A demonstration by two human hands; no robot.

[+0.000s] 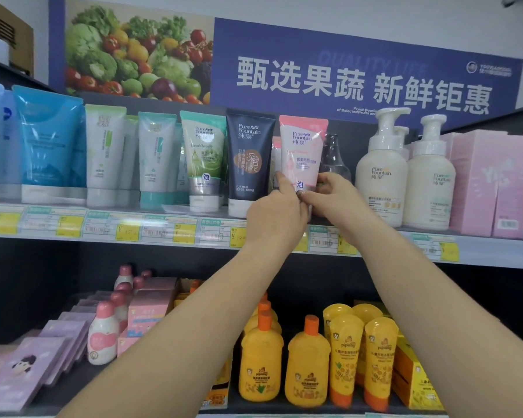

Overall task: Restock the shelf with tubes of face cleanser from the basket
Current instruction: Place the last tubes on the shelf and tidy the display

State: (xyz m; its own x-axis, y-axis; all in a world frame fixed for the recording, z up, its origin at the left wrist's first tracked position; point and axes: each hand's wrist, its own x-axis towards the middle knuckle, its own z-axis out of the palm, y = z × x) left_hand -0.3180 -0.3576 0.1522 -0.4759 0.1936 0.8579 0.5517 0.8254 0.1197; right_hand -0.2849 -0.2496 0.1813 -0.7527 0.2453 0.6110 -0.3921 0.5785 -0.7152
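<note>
Pink tube of face cleanser (302, 152) stands upright, cap down, on the upper shelf (480, 251), just past centre of view toward 1 o'clock. Both hands are on its lower end. Left hand (277, 214) comes up from 7 o'clock; its fingers curl against the tube's left edge near the cap and grip it. Right hand (334, 196) comes from 5 o'clock; thumb and fingers pinch the tube's lower right side. Whether the cap rests on the shelf board cannot be told: the hands cover it. Touching or just beside the pink tube at its 9 o'clock stands a dark navy tube (249, 159) marked FOR MEN; further at 9 o'clock, a green tube (204, 158). At the pink tube's 3 o'clock, a clear bottle (334, 158) sits just behind it, then two cream pump bottles (381, 176), then pink boxes (492, 182). Yellow price labels (127, 232) line the shelf edge. On the lower shelf at 6 o'clock, orange-capped yellow bottles (307, 363). A blue banner (360, 82) with produce photo hangs at 12 o'clock.
</note>
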